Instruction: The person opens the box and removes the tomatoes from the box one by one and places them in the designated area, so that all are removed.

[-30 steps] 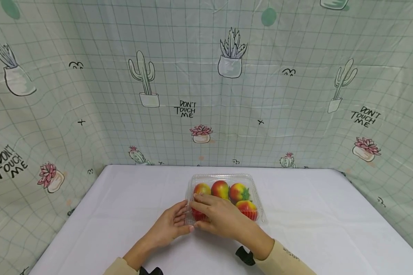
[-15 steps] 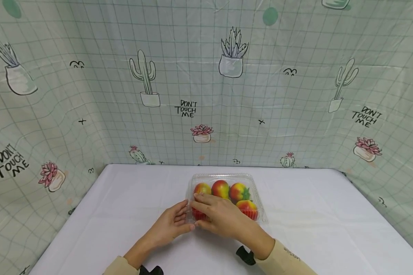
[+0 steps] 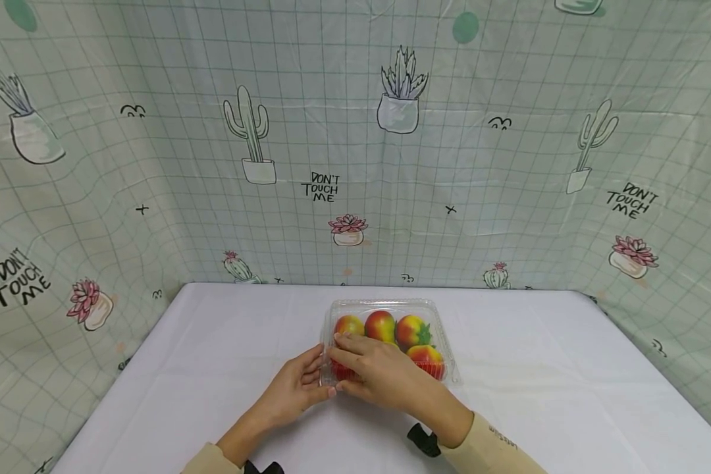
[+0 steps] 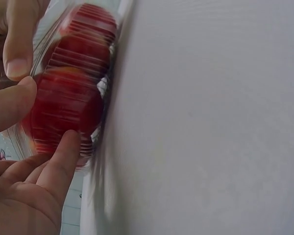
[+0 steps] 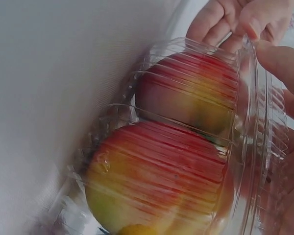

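A clear plastic fruit box [image 3: 385, 305] sits on the table with its lid down over the base. Inside are several round red-and-yellow fruits [image 3: 380, 326], one showing a green leaf. At the box's front left corner, my left hand [image 3: 290, 393] holds it, fingers along the left side and thumb at the rim. My right hand [image 3: 382, 375] lies across the lid, its thumb gripping the front rim beside the left thumb and its fingers spread on top. Ribbed plastic walls show in both wrist views. The right hand hides some of the fruit.
A white cloth covers the table [image 3: 527, 368]. Patterned curtains [image 3: 308, 131] with cactus drawings hang behind it and at both sides. Black straps [image 3: 423, 440] are at the wrists, below beige sleeves [image 3: 486, 447].
Both hands and the box keep their places. Only a slight shift of the head view is visible.
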`<action>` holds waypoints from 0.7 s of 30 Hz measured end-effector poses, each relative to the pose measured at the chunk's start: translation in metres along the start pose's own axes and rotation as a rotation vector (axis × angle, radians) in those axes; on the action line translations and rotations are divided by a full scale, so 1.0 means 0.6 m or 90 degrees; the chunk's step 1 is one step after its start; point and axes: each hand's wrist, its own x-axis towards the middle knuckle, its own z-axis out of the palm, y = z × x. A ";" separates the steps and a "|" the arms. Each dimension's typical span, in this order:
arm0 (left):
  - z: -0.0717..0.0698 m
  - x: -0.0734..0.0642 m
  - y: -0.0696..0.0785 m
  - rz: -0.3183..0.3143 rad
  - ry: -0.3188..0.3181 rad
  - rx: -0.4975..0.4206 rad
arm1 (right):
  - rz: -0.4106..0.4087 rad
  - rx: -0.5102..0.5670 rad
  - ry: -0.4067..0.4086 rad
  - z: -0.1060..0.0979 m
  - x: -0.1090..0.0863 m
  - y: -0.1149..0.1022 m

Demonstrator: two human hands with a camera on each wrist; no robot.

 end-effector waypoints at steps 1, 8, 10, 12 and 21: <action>0.000 0.000 0.000 0.000 0.000 -0.002 | 0.000 0.000 0.000 0.000 0.000 0.000; 0.001 -0.002 0.005 0.004 0.006 -0.009 | 0.001 0.005 -0.001 -0.002 0.000 -0.001; 0.002 -0.002 0.006 0.002 0.008 -0.010 | 0.004 0.011 -0.001 -0.002 0.000 -0.001; 0.003 -0.001 0.005 0.001 0.008 -0.011 | 0.006 0.015 0.000 -0.003 0.000 -0.001; -0.001 -0.001 0.007 -0.018 0.003 -0.002 | 0.016 0.031 -0.005 -0.005 0.000 -0.002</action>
